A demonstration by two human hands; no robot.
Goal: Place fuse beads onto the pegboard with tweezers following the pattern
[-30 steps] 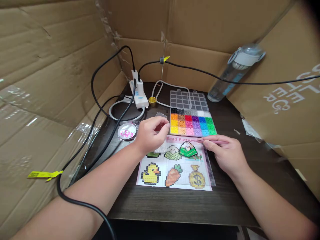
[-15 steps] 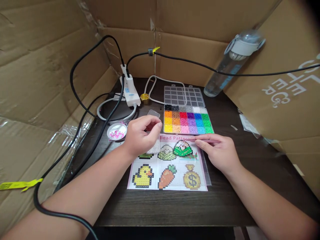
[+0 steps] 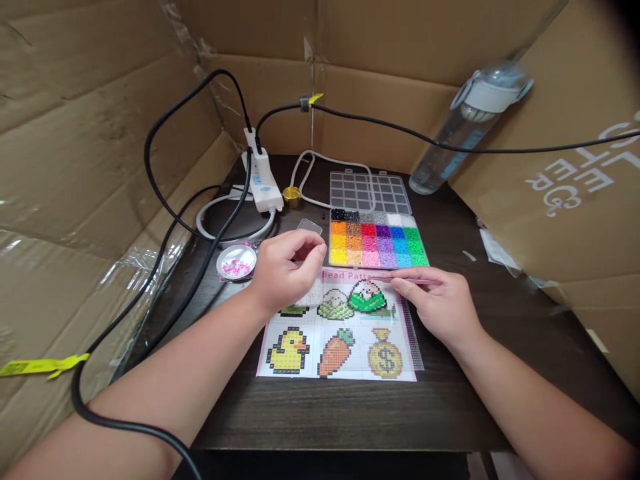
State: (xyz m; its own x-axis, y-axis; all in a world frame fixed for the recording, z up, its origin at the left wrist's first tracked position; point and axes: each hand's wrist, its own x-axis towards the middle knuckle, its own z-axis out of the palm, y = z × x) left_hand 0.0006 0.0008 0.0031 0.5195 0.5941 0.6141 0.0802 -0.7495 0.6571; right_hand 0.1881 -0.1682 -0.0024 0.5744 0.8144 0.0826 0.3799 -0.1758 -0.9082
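Note:
My right hand (image 3: 445, 303) pinches pink tweezers (image 3: 423, 281), whose tips reach left over a bead figure (image 3: 367, 301) with a white top, green lower part and black outline. The figure lies on a clear pegboard (image 3: 414, 343) over a printed bead pattern sheet (image 3: 313, 337). The sheet also shows a duck, a carrot and a money bag. My left hand (image 3: 287, 273) is closed, thumb against curled fingers, above a small clear box of white beads (image 3: 311, 297). Whatever lies within those fingers is hidden.
Behind the sheet stands an open bead box (image 3: 375, 243) with many colours. A white dish (image 3: 237, 262) of pink and white beads sits left. Further back are a power strip (image 3: 263, 180), a gold cup (image 3: 291, 196), a water bottle (image 3: 457, 133) and a black cable (image 3: 370, 121) crossing overhead.
The view has shifted very slightly. Both hands stay nearly in place, and the tweezers' tips remain over the upper part of the bead figure.

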